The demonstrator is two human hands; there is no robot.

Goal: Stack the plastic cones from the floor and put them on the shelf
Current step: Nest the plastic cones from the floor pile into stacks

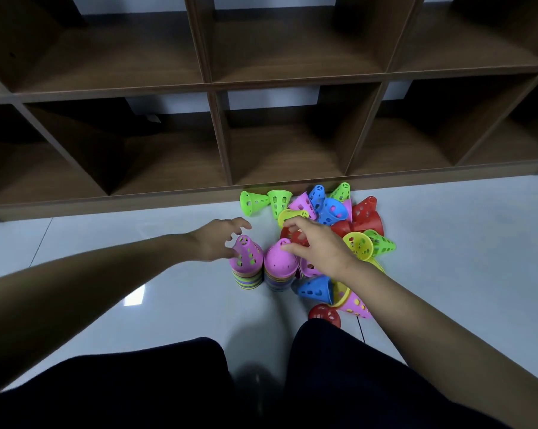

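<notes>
Loosely spread, the fingers of the left hand [218, 239] arch apart over the pink top of the left stack [246, 275], the thumb just beside its wall and nothing clamped. At 3 o'clock from it, the right hand [318, 247] has its thumb touching the pink cap of the right stack [278, 272], while its curled fingers reach over a red cone [295, 238]; whether they pinch it I cannot tell. Both stacks stand upright on the pale floor [137, 258], just beside each other, with striped bands of nested rims below the pink tops. Most of the loose cones [363, 218], green, blue, pink, red and yellow, lie tumbled in a heap at 1 to 3 o'clock from the stacks, touching the foot of the brown shelf [292, 85] at 12 o'clock. A blue cone [315, 287] lies on its side at 5 o'clock from the right stack, under the right wrist. Dark trousers [354, 373] fill the 6 o'clock edge.
</notes>
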